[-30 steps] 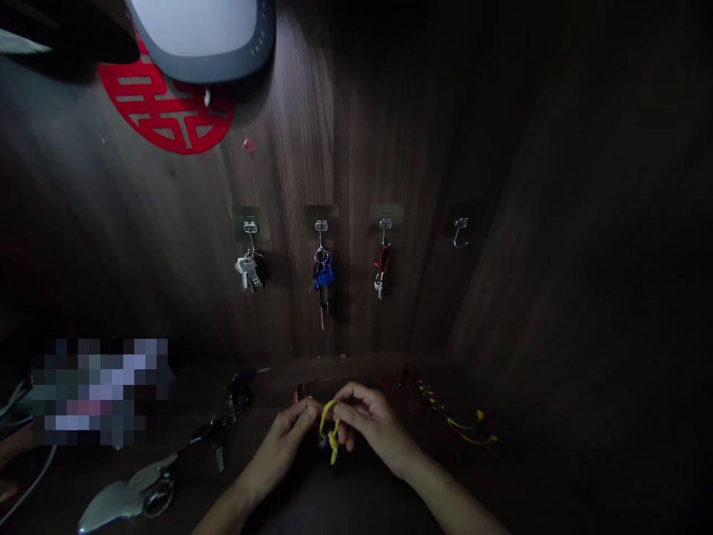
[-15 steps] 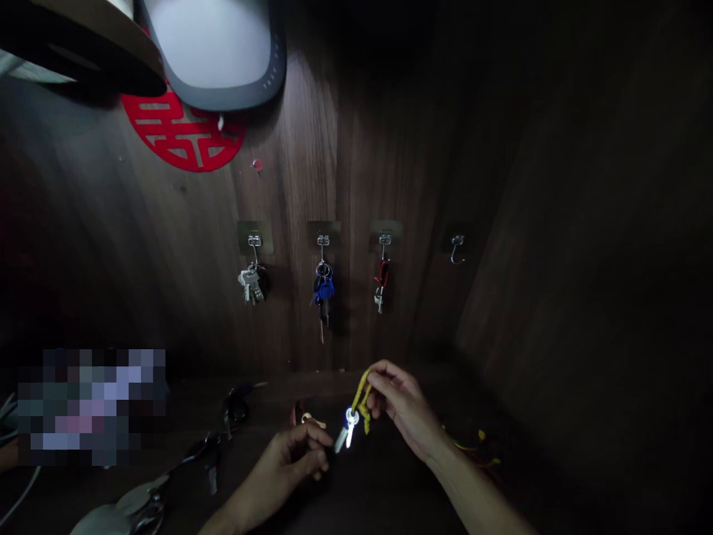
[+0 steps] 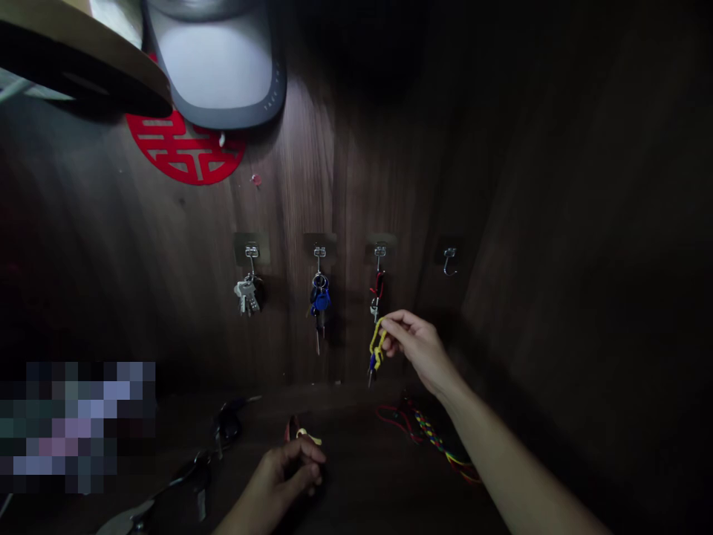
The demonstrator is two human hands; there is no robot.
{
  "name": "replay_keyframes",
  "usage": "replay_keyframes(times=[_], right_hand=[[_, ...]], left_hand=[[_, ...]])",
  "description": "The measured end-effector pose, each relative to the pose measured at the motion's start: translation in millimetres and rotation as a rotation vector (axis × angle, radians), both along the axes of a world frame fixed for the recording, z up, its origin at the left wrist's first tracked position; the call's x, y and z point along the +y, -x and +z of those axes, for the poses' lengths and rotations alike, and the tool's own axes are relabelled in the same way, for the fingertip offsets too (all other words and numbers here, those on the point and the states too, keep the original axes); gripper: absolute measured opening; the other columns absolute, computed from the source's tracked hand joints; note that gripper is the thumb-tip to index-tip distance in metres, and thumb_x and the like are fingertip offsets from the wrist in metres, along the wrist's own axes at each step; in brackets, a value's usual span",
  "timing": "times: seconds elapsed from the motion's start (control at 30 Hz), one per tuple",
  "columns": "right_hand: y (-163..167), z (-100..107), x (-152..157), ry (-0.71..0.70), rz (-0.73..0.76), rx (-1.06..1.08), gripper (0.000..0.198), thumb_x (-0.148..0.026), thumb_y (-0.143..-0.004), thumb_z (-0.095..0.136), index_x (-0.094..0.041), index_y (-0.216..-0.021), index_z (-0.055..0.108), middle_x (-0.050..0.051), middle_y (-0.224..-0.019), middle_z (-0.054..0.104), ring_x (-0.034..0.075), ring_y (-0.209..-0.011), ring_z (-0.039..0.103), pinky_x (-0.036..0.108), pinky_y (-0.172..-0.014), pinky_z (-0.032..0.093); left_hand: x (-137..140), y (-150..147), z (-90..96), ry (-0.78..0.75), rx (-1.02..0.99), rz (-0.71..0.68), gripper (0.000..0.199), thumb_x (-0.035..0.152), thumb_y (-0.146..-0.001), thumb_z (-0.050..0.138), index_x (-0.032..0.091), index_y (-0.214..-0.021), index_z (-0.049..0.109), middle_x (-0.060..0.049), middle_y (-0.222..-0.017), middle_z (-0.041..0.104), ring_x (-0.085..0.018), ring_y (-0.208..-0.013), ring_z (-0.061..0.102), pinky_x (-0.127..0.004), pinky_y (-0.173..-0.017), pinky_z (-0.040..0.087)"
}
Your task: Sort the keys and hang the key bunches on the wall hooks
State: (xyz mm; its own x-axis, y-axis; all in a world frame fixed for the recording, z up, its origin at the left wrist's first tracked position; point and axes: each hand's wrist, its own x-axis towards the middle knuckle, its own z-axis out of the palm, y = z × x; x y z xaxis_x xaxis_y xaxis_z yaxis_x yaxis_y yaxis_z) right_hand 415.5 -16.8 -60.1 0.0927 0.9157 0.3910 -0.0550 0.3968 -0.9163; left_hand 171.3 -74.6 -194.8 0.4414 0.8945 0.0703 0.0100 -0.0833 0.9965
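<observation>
My right hand [image 3: 417, 345] is raised in front of the wall, thumb and fingers pinching a loop of yellow cord [image 3: 374, 338]. Below the loop hang a knot and a key [image 3: 370, 368] with a blue part. Just above it, a red-corded key [image 3: 375, 303] hangs from a wall hook [image 3: 380, 256]. Low over the dark surface, my left hand [image 3: 281, 475] has its thumb and index finger apart and holds nothing. Right behind its fingers lies a small reddish and cream-coloured item [image 3: 301, 432].
On the wall hang silver keys [image 3: 248, 296], a blue-headed key bunch [image 3: 320, 297] and, farther right, a hook [image 3: 450, 260]. Braided coloured cords [image 3: 431, 431] lie at right, dark keys [image 3: 227, 423] at left. A cap [image 3: 223, 74] and red cut-out [image 3: 192, 160] are above.
My right hand has risen and moved right toward the hooks, carrying the yellow cord and key away from my left hand. My left hand stays low, slightly farther left. The view has tilted slightly.
</observation>
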Motion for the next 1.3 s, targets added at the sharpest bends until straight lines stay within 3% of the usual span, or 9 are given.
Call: replay_keyframes(times=[0.33,0.6,0.77,1.0,1.3], right_hand=[[-2,52,23,-0.177,-0.125,-0.075,0.032,-0.046,-0.063,0.074,-0.016,-0.07,0.063,-0.002,-0.058,0.061,0.008,-0.046,0.055,0.017,-0.038,0.043],[-4,72,44,-0.244,-0.214,-0.119,0.027,-0.042,-0.065,0.07,-0.017,-0.069,0.061,-0.005,-0.056,0.059,0.005,-0.04,0.052,0.013,-0.034,0.039],[-5,65,54,-0.18,-0.238,-0.104,0.025,-0.04,-0.065,0.069,-0.017,-0.069,0.06,-0.006,-0.053,0.057,0.005,-0.039,0.052,0.013,-0.034,0.038],[-8,40,55,-0.118,-0.205,-0.129,0.024,-0.04,-0.068,0.066,-0.017,-0.068,0.06,-0.005,-0.056,0.058,0.005,-0.039,0.05,0.013,-0.033,0.036],[-18,-2,41,-0.082,-0.153,-0.157,0.031,-0.039,-0.068,0.064,-0.017,-0.091,0.064,0.0,-0.069,0.066,0.008,-0.048,0.054,0.018,-0.039,0.039]], left_hand=[[-3,0,0.7,0.019,-0.005,0.02,0.032,0.048,-0.074,0.067,0.017,-0.082,0.065,0.001,-0.068,0.059,-0.012,-0.062,0.051,-0.022,-0.06,0.042],[1,3,-1.6,-0.018,0.025,-0.021,0.037,0.052,-0.075,0.065,0.016,-0.084,0.062,0.002,-0.068,0.057,-0.011,-0.062,0.05,-0.022,-0.061,0.041],[1,4,-2.8,-0.029,0.05,-0.02,0.036,0.052,-0.076,0.063,0.016,-0.084,0.062,0.002,-0.07,0.056,-0.011,-0.063,0.049,-0.023,-0.062,0.041],[0,4,1.8,-0.024,0.072,-0.031,0.038,0.053,-0.076,0.063,0.016,-0.085,0.061,0.001,-0.071,0.056,-0.011,-0.064,0.049,-0.023,-0.063,0.041],[1,3,3.0,-0.034,0.136,-0.011,0.037,0.053,-0.076,0.061,0.017,-0.086,0.062,0.0,-0.073,0.057,-0.013,-0.067,0.051,-0.023,-0.063,0.043]])
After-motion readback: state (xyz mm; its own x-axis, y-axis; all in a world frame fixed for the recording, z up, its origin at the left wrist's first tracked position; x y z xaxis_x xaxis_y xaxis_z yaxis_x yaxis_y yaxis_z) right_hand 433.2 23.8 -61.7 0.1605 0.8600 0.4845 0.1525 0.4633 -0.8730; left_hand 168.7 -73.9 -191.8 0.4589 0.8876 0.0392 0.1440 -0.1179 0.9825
